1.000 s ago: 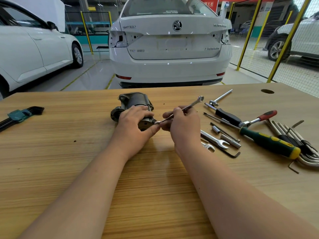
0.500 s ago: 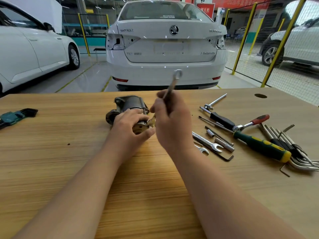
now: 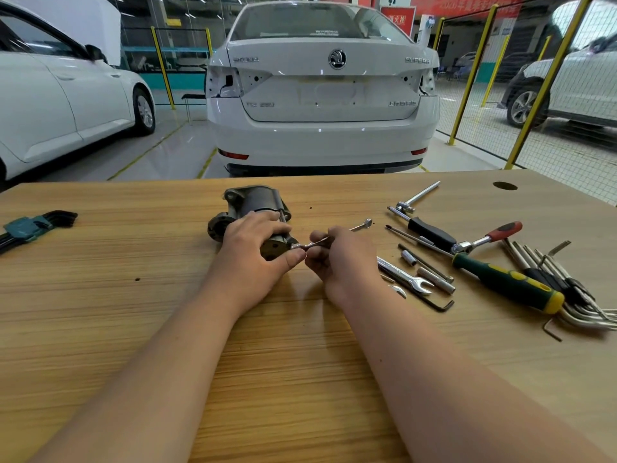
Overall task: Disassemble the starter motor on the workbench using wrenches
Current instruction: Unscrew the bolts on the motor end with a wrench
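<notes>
Wooden workbench: grey metal starter motor on its side, left hand gripping, hiding its middle; right hand pinches slim silver wrench.

Centre: white sedan car, rear view
Floor: glossy grey floor, left of sedan
Right of sedan: yellow-posted mesh fence

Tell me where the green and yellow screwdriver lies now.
In the head view the green and yellow screwdriver lies on the right of the workbench, between the open-end wrench and the hex keys.
</notes>
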`<state>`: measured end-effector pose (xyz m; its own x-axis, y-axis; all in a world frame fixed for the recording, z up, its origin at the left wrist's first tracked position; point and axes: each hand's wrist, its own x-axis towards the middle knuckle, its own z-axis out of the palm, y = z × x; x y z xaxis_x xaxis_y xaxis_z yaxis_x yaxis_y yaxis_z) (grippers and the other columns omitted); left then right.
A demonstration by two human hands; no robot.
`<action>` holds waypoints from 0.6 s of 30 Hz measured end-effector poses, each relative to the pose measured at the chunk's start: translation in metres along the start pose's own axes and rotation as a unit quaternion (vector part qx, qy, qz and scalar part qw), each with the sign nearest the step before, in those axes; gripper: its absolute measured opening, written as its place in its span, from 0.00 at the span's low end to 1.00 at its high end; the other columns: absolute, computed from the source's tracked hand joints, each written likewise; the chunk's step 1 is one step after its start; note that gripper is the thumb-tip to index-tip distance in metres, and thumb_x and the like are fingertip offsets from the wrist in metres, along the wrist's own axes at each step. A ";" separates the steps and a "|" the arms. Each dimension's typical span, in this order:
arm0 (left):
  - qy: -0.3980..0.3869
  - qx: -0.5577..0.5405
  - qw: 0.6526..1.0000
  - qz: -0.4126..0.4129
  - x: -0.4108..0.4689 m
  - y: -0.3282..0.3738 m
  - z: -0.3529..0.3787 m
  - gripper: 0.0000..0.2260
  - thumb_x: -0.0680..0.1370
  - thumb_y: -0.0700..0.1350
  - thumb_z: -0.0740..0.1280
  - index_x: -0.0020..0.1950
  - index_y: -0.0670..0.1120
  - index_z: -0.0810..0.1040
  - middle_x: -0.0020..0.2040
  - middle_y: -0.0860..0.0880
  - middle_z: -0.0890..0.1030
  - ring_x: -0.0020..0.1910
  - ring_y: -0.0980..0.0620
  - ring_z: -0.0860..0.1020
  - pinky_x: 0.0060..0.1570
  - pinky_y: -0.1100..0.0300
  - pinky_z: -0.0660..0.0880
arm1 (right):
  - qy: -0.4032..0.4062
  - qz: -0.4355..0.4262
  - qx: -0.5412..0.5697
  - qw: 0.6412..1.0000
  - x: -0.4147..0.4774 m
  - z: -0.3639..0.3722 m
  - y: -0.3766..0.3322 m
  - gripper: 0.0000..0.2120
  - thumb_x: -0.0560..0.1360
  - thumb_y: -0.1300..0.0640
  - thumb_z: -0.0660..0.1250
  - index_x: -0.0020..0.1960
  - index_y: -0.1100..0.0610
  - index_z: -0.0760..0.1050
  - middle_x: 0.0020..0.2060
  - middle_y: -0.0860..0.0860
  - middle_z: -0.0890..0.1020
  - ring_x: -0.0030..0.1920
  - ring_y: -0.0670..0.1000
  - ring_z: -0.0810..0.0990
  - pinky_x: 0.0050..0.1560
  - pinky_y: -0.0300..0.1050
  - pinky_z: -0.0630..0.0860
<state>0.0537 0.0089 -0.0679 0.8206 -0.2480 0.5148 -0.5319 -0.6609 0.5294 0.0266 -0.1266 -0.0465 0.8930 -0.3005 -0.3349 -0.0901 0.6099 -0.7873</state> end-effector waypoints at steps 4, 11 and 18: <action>0.001 0.012 1.000 -0.004 0.000 0.000 0.001 0.20 0.71 0.57 0.70 0.62 0.54 0.75 0.66 0.59 0.69 0.69 0.55 0.57 0.65 0.59 0.54 | 0.013 0.023 0.037 0.999 -0.001 0.000 -0.002 0.07 0.79 0.63 0.57 0.45 0.62 0.71 0.30 0.55 0.78 0.18 0.48 0.69 0.27 0.39 0.74; 0.009 0.027 1.000 0.002 0.001 0.003 0.004 0.20 0.72 0.56 0.68 0.63 0.53 0.75 0.67 0.57 0.69 0.70 0.53 0.57 0.64 0.59 0.54 | 0.011 -0.069 -0.041 0.997 -0.004 -0.001 -0.001 0.05 0.79 0.62 0.57 0.48 0.58 0.72 0.35 0.53 0.81 0.24 0.49 0.77 0.29 0.42 0.78; -0.018 0.027 0.999 0.012 0.001 0.008 -0.003 0.17 0.73 0.51 0.66 0.61 0.50 0.76 0.63 0.54 0.73 0.68 0.49 0.62 0.67 0.55 0.57 | -0.088 -0.430 -0.397 0.806 -0.024 0.010 0.007 0.05 0.77 0.56 0.64 0.49 0.47 0.75 0.40 0.43 0.80 0.41 0.46 0.79 0.40 0.47 0.77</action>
<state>0.0496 0.0051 -0.0611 0.8149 -0.2893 0.5023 -0.5409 -0.6908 0.4798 0.0089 -0.1077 -0.0391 0.8177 -0.2109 0.5356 0.4046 -0.4512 -0.7954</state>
